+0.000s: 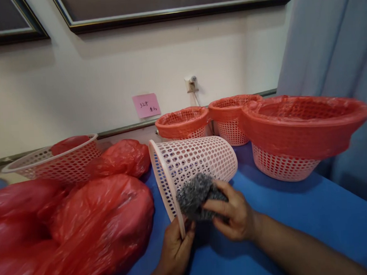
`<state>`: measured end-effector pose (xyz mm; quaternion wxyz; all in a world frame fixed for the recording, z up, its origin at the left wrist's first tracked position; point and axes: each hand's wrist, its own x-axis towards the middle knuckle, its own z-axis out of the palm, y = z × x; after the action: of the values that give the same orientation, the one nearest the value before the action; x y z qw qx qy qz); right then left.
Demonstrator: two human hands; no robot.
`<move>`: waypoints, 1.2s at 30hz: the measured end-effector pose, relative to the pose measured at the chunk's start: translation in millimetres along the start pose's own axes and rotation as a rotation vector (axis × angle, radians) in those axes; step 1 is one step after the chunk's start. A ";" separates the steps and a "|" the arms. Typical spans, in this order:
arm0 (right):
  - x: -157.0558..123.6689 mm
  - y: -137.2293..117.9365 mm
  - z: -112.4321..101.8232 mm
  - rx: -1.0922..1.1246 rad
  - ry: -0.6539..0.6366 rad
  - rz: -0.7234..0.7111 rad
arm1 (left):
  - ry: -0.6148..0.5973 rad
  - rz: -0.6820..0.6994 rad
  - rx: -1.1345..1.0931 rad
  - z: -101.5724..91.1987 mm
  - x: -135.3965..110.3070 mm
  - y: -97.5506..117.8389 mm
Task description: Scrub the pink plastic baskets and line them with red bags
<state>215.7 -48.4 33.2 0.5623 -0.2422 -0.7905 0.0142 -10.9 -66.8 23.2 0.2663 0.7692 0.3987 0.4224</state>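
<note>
A pale pink plastic basket (203, 153) with a perforated wall lies on its side, its mouth facing left. My left hand (176, 248) grips the lower part of its rim, thumb and fingers on either side. In my right hand (233, 211) is a bunched dark grey cloth (196, 195), pressed against the basket's outer wall close to the rim. The fingers of that hand are curled into the cloth. Part of the basket's lower side is hidden behind the cloth and my hands.
Filled red plastic bags (104, 225) cover the left of the blue table (301, 225). Behind them stands another perforated basket (70, 165). Red-lined baskets stand along the back and right, the largest (304, 134) near a blue curtain (320, 42). A pink note (146, 105) and a socket (192, 85) are on the wall.
</note>
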 end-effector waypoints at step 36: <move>9.0 49.2 -24.4 -0.151 0.308 0.503 | -0.256 0.029 0.221 9.3 10.4 -3.3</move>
<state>253.3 -7.5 35.5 0.6347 -0.4708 -0.6101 0.0575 -0.8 -57.0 20.7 0.2225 0.8471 0.3944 0.2780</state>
